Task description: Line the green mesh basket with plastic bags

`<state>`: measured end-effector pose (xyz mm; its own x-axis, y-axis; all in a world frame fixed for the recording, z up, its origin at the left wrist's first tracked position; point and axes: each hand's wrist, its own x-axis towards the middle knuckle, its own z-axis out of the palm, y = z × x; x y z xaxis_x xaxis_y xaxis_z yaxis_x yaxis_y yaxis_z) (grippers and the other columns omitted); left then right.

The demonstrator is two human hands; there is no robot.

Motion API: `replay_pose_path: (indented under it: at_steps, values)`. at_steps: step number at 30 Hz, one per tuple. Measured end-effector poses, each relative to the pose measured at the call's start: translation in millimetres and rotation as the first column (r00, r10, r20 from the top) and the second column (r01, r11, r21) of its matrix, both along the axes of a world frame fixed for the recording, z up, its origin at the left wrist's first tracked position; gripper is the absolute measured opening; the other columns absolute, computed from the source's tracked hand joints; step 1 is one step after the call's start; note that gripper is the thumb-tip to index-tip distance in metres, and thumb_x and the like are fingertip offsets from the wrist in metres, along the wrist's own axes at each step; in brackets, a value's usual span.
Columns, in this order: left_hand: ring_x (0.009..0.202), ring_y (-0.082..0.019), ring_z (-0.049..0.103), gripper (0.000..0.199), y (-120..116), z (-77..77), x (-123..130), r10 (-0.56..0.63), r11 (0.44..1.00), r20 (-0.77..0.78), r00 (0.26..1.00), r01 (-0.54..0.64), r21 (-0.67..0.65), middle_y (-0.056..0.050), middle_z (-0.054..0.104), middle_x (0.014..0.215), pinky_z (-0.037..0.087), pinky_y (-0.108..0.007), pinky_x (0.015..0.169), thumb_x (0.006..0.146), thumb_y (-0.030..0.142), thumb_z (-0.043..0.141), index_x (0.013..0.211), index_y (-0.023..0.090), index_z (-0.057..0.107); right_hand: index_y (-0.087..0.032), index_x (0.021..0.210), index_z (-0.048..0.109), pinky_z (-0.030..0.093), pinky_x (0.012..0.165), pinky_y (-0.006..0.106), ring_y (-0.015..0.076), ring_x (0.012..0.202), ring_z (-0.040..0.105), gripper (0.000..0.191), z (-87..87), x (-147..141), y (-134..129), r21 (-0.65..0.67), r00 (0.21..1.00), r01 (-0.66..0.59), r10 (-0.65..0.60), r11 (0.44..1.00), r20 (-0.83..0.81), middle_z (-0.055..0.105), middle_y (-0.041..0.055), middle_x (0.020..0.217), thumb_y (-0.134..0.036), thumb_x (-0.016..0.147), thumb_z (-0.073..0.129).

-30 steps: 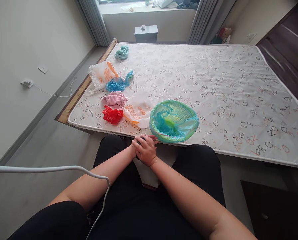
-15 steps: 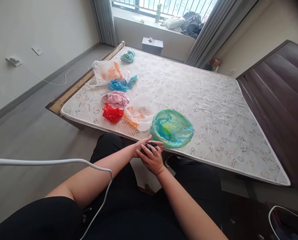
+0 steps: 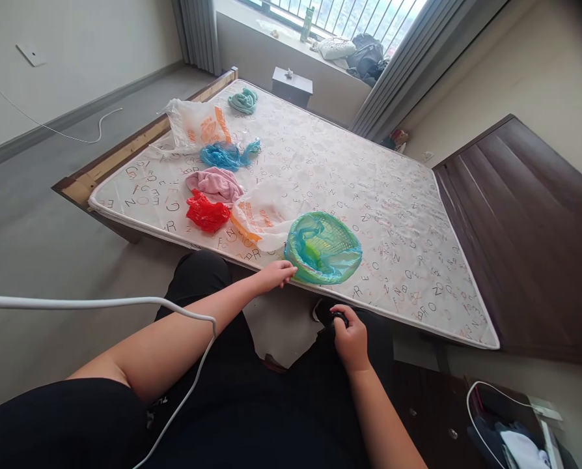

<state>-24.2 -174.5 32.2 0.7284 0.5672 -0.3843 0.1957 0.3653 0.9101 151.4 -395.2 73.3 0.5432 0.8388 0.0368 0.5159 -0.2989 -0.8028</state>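
My left hand (image 3: 274, 276) is stretched forward with its fingers curled, close to the near left rim of a green mesh basket (image 3: 352, 270). I cannot make out whether it touches the rim or holds anything. A thin blue-green plastic bag (image 3: 318, 260) lines the basket, which stands at the mattress edge. Over my right thigh, my right hand (image 3: 353, 340) is closed around a small shiny black bundle (image 3: 340, 316), mostly covered by the fingers. Left of the basket lie a white plastic bag with orange print (image 3: 271, 218), a crumpled red plastic bag (image 3: 207, 213) and a pink cloth (image 3: 217, 184).
On the mattress (image 3: 393, 215) farther back are a blue plastic bag (image 3: 222, 156), another white bag (image 3: 198, 127) and a green cloth (image 3: 243, 101). A white cable (image 3: 100, 303) crosses before my left arm. The dark headboard (image 3: 525, 241) stands at right.
My hands, together around the black bundle before, have come apart. My right hand has moved right and down with the bundle. The view has turned slightly right.
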Motion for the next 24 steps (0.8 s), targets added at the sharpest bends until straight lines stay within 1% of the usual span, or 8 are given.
replay_pose_path:
  at_steps: [3,7,10,13,15,19,21,24]
  values:
    - [0.046,-0.007,0.039,0.034,6,-5.2,2,0.186,0.982,0.015,0.982,-0.186,-0.031,0.007,0.046,0.06,0.042,-0.022,0.05,0.092,0.046,0.062,0.075,0.02,0.048,-0.022,0.088,0.072,0.043,0.064,0.034,0.0188,0.063,0.053,0.022,-1.2,3,9,-0.088,0.986,0.127,-0.136,0.988,-0.101,0.065,0.0014,0.074,-0.03,0.078,0.053]
    - [0.046,-0.005,0.039,0.029,10,-2.8,5,0.3,0.95,0.033,0.953,-0.296,-0.096,0.005,0.055,0.074,0.044,-0.022,0.05,0.094,0.045,0.063,0.091,0.019,0.052,-0.022,0.084,0.069,0.04,0.062,0.032,0.0174,0.06,0.049,0.021,-4.1,-7,20,-0.113,0.986,0.051,-0.067,0.992,-0.15,0.06,-0.0003,0.069,-0.031,0.077,0.051]
    - [0.046,-0.005,0.038,0.035,8,2.5,8,0.221,0.97,0.051,0.974,-0.214,-0.117,0.005,0.057,0.075,0.045,-0.022,0.05,0.091,0.05,0.068,0.1,0.019,0.053,-0.022,0.098,0.072,0.047,0.076,0.034,0.0219,0.079,0.06,0.032,-9.6,-13,25,-0.09,0.986,0.017,-0.032,0.996,-0.166,0.07,0.0035,0.088,-0.03,0.075,0.052]
    - [0.044,-0.004,0.035,0.04,4,5.4,11,0.144,0.982,0.075,0.987,-0.133,-0.13,0.008,0.05,0.065,0.043,-0.022,0.051,0.086,0.051,0.074,0.098,0.019,0.054,-0.023,0.119,0.07,0.05,0.09,0.037,0.0255,0.105,0.063,0.047,-19.7,-9,32,-0.047,0.945,0.118,-0.127,0.992,-0.302,0.071,0.006,0.113,-0.034,0.076,0.057]
    - [0.044,-0.004,0.033,0.041,2,5.5,10,0.132,0.978,0.1,0.986,-0.113,-0.178,0.01,0.045,0.061,0.042,-0.021,0.052,0.083,0.05,0.077,0.098,0.019,0.054,-0.024,0.122,0.068,0.054,0.084,0.037,0.025,0.1,0.067,0.048,-26.4,-3,37,-0.046,0.87,0.185,-0.186,0.982,-0.456,0.072,0.0051,0.105,-0.045,0.08,0.059]
    - [0.044,-0.004,0.03,0.045,1,3.7,3,0.071,0.963,0.142,0.987,-0.031,-0.267,0.01,0.045,0.061,0.042,-0.022,0.053,0.082,0.057,0.076,0.094,0.02,0.054,-0.025,0.118,0.066,0.057,0.065,0.035,0.021,0.073,0.067,0.063,-31.5,5,46,-0.084,0.64,0.301,-0.266,0.95,-0.721,0.067,0.0006,0.079,-0.076,0.086,0.049]
    - [0.045,-0.006,0.033,0.046,2,3.1,-2,0.032,0.977,0.09,0.995,-0.012,-0.212,0.008,0.044,0.059,0.041,-0.023,0.052,0.082,0.061,0.074,0.086,0.019,0.056,-0.026,0.114,0.065,0.058,0.065,0.034,0.0199,0.072,0.068,0.066,-31.0,6,49,-0.092,0.566,0.347,-0.287,0.933,-0.773,0.068,0.0005,0.081,-0.083,0.085,0.046]
    - [0.05,-0.01,0.042,0.045,3,1.5,-8,-0.052,0.999,-0.062,0.997,0.052,0.0,0.004,0.047,0.054,0.039,-0.025,0.052,0.08,0.059,0.075,0.072,0.016,0.063,-0.026,0.113,0.066,0.06,0.073,0.036,0.0223,0.086,0.071,0.065,-32.1,6,51,-0.052,0.576,0.347,-0.256,0.937,-0.776,0.072,0.0033,0.092,-0.082,0.083,0.054]
